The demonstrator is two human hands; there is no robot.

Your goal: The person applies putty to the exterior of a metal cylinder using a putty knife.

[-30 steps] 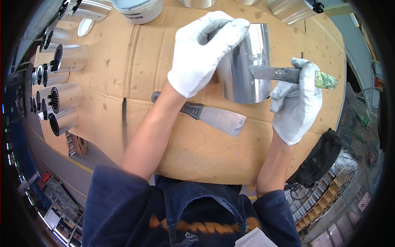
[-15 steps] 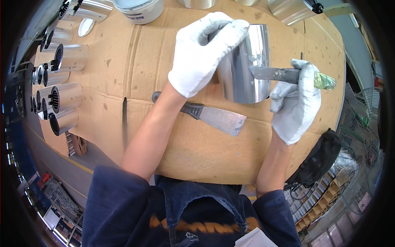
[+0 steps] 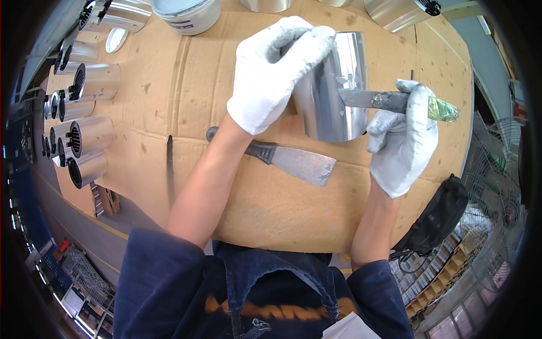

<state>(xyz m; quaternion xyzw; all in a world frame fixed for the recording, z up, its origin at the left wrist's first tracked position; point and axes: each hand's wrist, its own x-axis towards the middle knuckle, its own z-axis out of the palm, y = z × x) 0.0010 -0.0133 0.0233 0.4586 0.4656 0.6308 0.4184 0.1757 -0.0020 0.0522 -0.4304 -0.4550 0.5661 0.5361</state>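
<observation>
The left hand, in a white work glove smudged grey on the fingers, grasps the shiny metal cylinder by its far end, thumb and fingers pinched at the rim. The cylinder is in front of the person, over the cardboard sheet that covers the worktop, tilted a little with its curved side showing; whether its near end touches the cardboard is hard to tell. The right hand, gloved likewise, grips the narrow flat scraper by its grimy dark handle, fingers curled round it and the green-and-yellow wrapped butt sticking out to the right. The scraper lies roughly level, its steel blade end against the side of the cylinder. Below the cylinder, the broad putty knife lies on the cardboard, its black handle partly hidden by the left forearm and its blade pointing right. At the far edge stands a white plastic bucket, with a white lid to its left. Metal canisters with black slotted ends lie along the left side, and a black bag sits by the right edge of the cardboard
</observation>
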